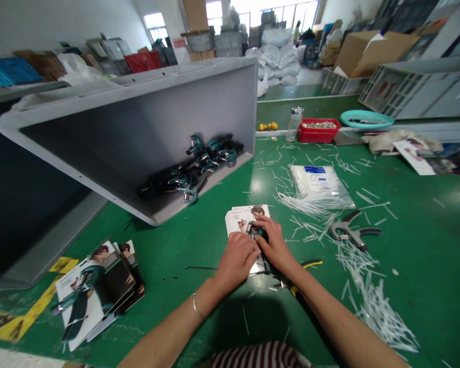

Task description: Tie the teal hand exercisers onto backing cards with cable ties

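Red letters that look like "RT" are on a gray crate (391,91) past the far edge of the table (199,317). A plastic pack (322,189) has a blue label (314,169), but its words are too small to read. The print on the picture cards (233,219) is too tiny to read too.

The cards lie near the middle of the table. A teal hand grip (249,228) with a shiny spring sits on top of them, right under the person's fingers. The right hand (273,244) curls round the hand grip from its right side. The left hand (238,254) is just beside it on the left, with bent fingers. I can't tell if the left one is gripping, since its fingertips are hidden.

Pliers (310,263) with yellow handles lie under the right forearm. A gray hand grip (350,233) and lots of thin white strips (383,312) lie toward the table's right edge. More teal grips (210,156) sit in a big gray bin (230,102) on the left. More cards (118,278) lie by the near left corner.
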A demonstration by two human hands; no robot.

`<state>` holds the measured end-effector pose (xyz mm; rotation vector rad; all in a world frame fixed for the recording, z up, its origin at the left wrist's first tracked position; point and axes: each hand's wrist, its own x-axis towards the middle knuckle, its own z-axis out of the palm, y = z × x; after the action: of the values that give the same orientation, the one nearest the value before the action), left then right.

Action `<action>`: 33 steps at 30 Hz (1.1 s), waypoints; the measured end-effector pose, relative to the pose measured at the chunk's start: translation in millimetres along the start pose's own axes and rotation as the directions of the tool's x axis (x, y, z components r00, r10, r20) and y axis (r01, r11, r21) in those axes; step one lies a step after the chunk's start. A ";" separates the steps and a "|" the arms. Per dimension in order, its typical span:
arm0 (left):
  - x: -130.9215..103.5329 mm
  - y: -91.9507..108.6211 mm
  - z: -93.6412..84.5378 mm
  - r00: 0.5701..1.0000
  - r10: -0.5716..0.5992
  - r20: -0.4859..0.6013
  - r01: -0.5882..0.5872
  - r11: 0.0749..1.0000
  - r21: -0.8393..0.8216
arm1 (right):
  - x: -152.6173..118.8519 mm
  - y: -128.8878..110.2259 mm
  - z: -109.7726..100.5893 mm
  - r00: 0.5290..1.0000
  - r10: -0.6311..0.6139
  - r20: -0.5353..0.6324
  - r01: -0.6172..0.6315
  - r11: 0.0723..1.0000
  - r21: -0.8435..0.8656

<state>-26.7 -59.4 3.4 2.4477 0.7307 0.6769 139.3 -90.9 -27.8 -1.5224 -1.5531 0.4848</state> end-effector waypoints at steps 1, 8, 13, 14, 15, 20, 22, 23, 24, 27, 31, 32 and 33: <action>-6.9 1.8 4.7 0.997 0.059 0.046 -0.063 0.995 0.081 | 0.9 0.3 0.8 1.000 -0.005 0.003 0.005 1.000 -0.005; -7.8 -1.8 15.8 0.989 0.097 0.115 -0.117 0.976 0.185 | 21.2 7.4 -1.6 0.998 -0.032 0.056 0.032 0.999 0.004; -17.1 1.1 -14.7 0.995 -0.087 -0.054 0.092 0.990 0.107 | 13.5 -10.8 -25.0 0.991 -0.071 0.110 0.075 0.996 -0.037; -23.7 0.9 -19.0 0.980 -0.162 -0.117 0.176 0.978 0.116 | 7.2 -16.6 -29.5 0.983 -0.090 0.158 0.100 0.993 -0.061; -30.1 0.5 -21.3 0.959 -0.233 -0.164 0.254 0.959 0.125 | 0.6 -22.4 -32.9 0.971 -0.108 0.214 0.131 0.987 -0.093; -43.2 -3.0 -10.0 0.910 -0.392 -0.134 0.407 0.905 0.121 | -17.2 -42.4 -32.5 0.923 -0.136 0.361 0.248 0.926 -0.284; -41.6 -6.0 -5.6 0.903 -0.420 -0.090 0.427 0.902 0.067 | -17.1 -44.0 -29.0 0.911 -0.130 0.391 0.261 0.916 -0.304; -41.0 -8.0 -4.9 0.900 -0.431 -0.066 0.433 0.901 0.021 | -16.6 -43.6 -27.5 0.904 -0.129 0.408 0.271 0.910 -0.313; -41.0 -10.2 -5.1 0.897 -0.439 -0.044 0.438 0.898 -0.033 | -16.0 -42.8 -26.1 0.898 -0.126 0.421 0.283 0.899 -0.334; -43.1 -15.5 -7.7 0.884 -0.467 -0.011 0.459 0.873 -0.166 | -14.2 -39.8 -21.4 0.903 -0.105 0.416 0.308 0.835 -0.456; -44.0 -13.6 -7.8 0.894 -0.448 -0.032 0.439 0.887 -0.144 | -10.1 -38.2 -15.7 0.918 -0.094 0.386 0.283 0.836 -0.471; -43.6 -12.5 -7.3 0.897 -0.439 -0.042 0.431 0.893 -0.126 | -9.3 -38.1 -15.2 0.921 -0.098 0.376 0.276 0.846 -0.457; -43.2 -11.8 -6.8 0.898 -0.437 -0.054 0.429 0.896 -0.115 | -8.9 -37.8 -15.1 0.926 -0.102 0.364 0.269 0.855 -0.443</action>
<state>-66.5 -74.7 -11.9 2.0695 1.1969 0.6147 127.4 -110.2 7.2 -1.6921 -2.1922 0.2468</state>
